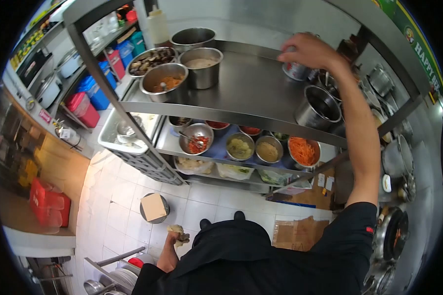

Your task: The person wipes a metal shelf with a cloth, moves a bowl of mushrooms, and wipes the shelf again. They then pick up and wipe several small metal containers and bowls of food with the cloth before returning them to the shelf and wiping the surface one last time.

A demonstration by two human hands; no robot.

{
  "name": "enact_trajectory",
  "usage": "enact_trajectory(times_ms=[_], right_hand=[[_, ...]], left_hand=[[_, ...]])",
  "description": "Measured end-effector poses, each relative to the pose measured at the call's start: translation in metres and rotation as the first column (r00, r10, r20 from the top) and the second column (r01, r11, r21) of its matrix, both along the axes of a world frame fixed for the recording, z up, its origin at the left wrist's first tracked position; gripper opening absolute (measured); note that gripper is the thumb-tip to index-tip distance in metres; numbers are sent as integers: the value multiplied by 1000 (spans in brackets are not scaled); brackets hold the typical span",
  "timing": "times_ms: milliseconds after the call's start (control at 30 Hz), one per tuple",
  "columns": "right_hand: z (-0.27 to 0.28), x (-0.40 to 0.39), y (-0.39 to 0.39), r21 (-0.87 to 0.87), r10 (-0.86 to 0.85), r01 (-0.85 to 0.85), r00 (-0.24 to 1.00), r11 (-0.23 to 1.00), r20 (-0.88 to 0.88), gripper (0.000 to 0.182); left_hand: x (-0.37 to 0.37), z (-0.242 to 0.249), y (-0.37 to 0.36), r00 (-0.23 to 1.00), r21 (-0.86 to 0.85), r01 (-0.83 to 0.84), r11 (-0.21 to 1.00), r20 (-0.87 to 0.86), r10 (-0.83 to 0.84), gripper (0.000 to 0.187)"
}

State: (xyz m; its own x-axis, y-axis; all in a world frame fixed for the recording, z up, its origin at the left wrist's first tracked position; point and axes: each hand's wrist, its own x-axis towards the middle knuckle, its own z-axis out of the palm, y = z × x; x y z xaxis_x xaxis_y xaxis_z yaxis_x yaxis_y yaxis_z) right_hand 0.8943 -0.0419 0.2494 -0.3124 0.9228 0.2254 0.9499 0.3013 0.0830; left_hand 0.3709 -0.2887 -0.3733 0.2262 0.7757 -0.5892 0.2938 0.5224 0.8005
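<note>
My right hand [307,49] is stretched up over the steel top shelf. Its fingers curl down around the upper part of a small can [295,73] with a printed label, hiding the can's top. Close by stands a tall steel pot [318,106] with dark contents. Low on the left, beside my hip, my left hand [171,239] is closed on a crumpled tan cloth [180,233].
Steel containers of food, one with an orange mix [165,82], stand at the shelf's left. Below are bowls, including shredded carrot [304,151]. A stool with cardboard [153,206] stands on the floor. Pans [391,233] line the right; a plate rack [123,278] is behind left.
</note>
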Motion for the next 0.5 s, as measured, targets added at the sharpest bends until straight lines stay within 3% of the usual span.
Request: enact_trajectory(times_ms=[33,67,167,233,300,367,433,467,500], right_hand=[[-10,-20,22,32,177,-176,984,984,-29,34],[-24,-39,44,69,344,-341,938,938,-49,34],[-56,-92,82,61,382,-379,923,923,-45,33],[-66,-113,91,-256,210,-212,977,943,-38,30],[-66,-110,99,-226,247,-239,969,944,10,28],[-63,-97,98,-202,274,-259,960,945,53,27],[-49,-77,82,-323,197,-173,980,931,42,26],[-42,-65,74,-334,183,-157,982,930,49,26],[-36,-53,66,-385,139,-105,988,917,63,25]], left_hand=[[-4,-5,1,994,88,100,991,-42,-97,14],[-1,3,0,999,22,26,999,-20,-25,11],[8,11,10,994,27,-48,998,-92,50,8],[-2,-11,2,998,54,-52,997,-24,54,6],[0,-19,-8,962,-19,-224,974,154,224,15],[-2,-12,-25,978,42,-170,985,125,164,21],[-1,1,-43,953,-237,-272,933,70,296,19],[-7,-15,-59,978,-71,-209,975,1,210,19],[-14,-21,-66,989,-180,-76,981,-139,51,19]])
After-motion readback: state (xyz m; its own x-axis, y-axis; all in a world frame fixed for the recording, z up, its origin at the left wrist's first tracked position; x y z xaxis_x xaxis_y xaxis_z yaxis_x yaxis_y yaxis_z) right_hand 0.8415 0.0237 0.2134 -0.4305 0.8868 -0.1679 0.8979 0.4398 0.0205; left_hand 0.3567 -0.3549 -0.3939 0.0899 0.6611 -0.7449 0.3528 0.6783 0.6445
